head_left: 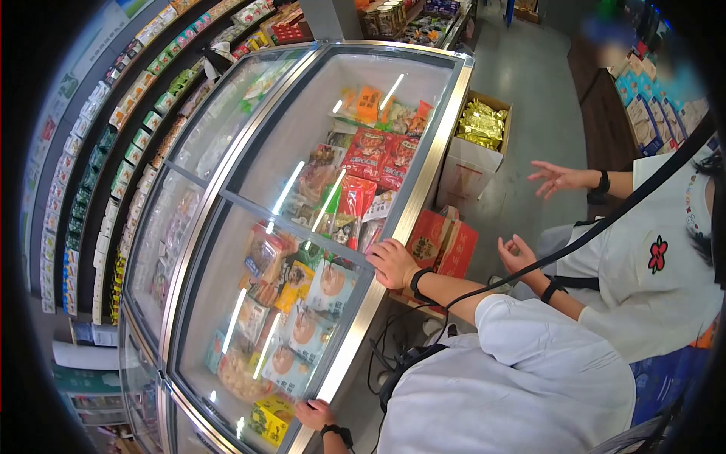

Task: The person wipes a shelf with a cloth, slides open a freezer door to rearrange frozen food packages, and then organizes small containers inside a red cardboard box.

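Observation:
My right hand (393,263) rests on the metal rim (414,219) of a glass-topped display freezer, its fingers apart and laid over the edge. Nearer the bottom of the view, my left hand (314,415) lies on the same rim, fingers loosely draped over it. Both wrists wear black bands. Under the closed glass lid (219,250) lie red packets (370,155), pale blue bags (291,367), a yellow packet (293,286) and a yellow box (271,420). Neither hand holds a loose item.
Another person in a white shirt (658,303) is at the right, with both hands (558,179) raised. An open carton of gold-wrapped packets (482,122) and a red box (446,242) stand beside the freezer. A black cable (597,231) crosses the view. Stocked shelves (98,174) curve along the left.

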Demonstrator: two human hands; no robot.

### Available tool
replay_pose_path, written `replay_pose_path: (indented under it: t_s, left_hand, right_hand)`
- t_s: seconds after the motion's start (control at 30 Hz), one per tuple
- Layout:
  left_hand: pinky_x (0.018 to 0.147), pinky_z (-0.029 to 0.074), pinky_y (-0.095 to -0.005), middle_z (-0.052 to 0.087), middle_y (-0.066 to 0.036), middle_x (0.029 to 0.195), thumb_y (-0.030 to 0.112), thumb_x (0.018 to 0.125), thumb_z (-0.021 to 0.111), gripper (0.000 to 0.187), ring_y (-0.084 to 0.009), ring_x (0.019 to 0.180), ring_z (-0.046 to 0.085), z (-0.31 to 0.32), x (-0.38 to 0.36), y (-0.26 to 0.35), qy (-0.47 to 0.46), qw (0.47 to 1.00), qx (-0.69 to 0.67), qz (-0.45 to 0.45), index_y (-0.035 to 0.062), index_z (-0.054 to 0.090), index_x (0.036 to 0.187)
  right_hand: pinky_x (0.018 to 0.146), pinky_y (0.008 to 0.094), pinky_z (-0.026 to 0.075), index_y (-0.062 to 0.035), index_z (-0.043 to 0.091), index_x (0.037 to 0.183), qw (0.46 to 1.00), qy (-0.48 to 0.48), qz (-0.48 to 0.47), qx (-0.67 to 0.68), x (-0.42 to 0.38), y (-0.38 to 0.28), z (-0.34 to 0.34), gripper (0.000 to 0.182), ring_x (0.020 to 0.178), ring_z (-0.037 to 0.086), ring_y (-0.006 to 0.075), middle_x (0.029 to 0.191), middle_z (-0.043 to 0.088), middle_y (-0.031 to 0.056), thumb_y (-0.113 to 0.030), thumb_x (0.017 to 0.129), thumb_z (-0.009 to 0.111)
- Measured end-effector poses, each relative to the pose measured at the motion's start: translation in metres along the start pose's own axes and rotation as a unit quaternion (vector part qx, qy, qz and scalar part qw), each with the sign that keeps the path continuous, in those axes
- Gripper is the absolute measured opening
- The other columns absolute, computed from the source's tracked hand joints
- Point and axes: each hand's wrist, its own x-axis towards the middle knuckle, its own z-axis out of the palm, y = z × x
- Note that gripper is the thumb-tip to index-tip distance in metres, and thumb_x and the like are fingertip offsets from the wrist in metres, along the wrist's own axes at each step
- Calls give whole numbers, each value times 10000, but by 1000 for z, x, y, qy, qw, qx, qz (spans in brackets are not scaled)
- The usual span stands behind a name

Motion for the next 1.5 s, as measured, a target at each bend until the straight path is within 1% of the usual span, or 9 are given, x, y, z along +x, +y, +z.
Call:
replay_pose_path:
  t_s: [0.63, 1.07, 1.13, 1.2, 1.27, 1.33, 1.4, 1.47, 1.5]
  left_hand:
    - [688, 360, -515, 467, -233, 810, 259, 856, 426, 303, -438, 782, 460, -7, 2, 5, -41, 999, 3, -7, -31, 461, 777]
    - [659, 352, -536, 495, -237, 741, 227, 779, 499, 240, -445, 742, 465, 9, -2, -6, 27, 999, -23, -8, -1, 460, 715]
    - [660, 360, -535, 500, -237, 734, 214, 769, 516, 232, -441, 748, 473, 17, 0, -5, 67, 997, -24, -5, -6, 465, 719]
    - [676, 383, -532, 521, -232, 775, 210, 767, 530, 231, -433, 773, 497, 27, 2, -13, 38, 999, -38, 4, -10, 478, 723]
    - [778, 441, -539, 628, -287, 913, 331, 843, 492, 405, -470, 837, 572, -26, 15, 20, -116, 991, -23, -58, -32, 672, 845]
    - [771, 452, -534, 639, -280, 925, 348, 840, 487, 420, -462, 831, 588, -29, 17, 24, -120, 990, -24, -65, -23, 682, 872]
    - [764, 463, -529, 650, -272, 936, 366, 836, 483, 438, -455, 826, 604, -25, 16, 20, -133, 988, -15, -74, -13, 691, 900]
    - [720, 484, -518, 664, -255, 904, 366, 829, 480, 439, -435, 780, 623, -17, 10, 17, -52, 998, 30, -35, -10, 693, 905]
    - [711, 493, -505, 668, -246, 901, 378, 834, 469, 453, -422, 781, 631, -21, 12, 19, -82, 994, 55, -47, -4, 689, 938]
  right_hand:
    - [998, 459, 354, -70, 601, 1078, 1000, -7, 0, 1, 2, -2, -4, 395, 1073, 513, 294, 1124, 552, 118, -183, 699, 605]
    - [977, 446, 365, -69, 586, 1076, 1000, 0, -10, -3, 3, -7, -5, 369, 1083, 495, 317, 1105, 544, 126, -185, 727, 608]
    - [963, 451, 379, -55, 560, 1131, 998, -21, 29, 50, -1, -7, -9, 407, 1096, 496, 332, 1119, 546, 142, -181, 747, 604]
    - [934, 444, 423, -37, 525, 1182, 994, -13, 82, 73, -7, -15, -32, 455, 1076, 515, 365, 1153, 539, 183, -164, 753, 603]
    - [933, 439, 428, -23, 501, 1220, 981, 12, 155, 120, -23, -15, -52, 465, 1072, 511, 379, 1159, 535, 205, -167, 788, 594]
    - [895, 412, 458, -9, 483, 1250, 977, 32, 181, 110, -55, -3, -62, 471, 1039, 548, 346, 1159, 541, 197, -170, 820, 585]
    - [851, 373, 479, 0, 472, 1266, 944, -12, 264, 198, -97, 4, -87, 475, 996, 578, 279, 1165, 537, 182, -184, 841, 579]
    - [784, 351, 499, 1, 476, 1266, 929, -17, 315, 195, -148, 17, -111, 472, 915, 607, 235, 1068, 583, 163, -185, 844, 576]
    - [811, 362, 496, 2, 479, 1262, 903, -54, 373, 208, -167, 14, -138, 477, 962, 609, 257, 1066, 596, 194, -188, 834, 570]
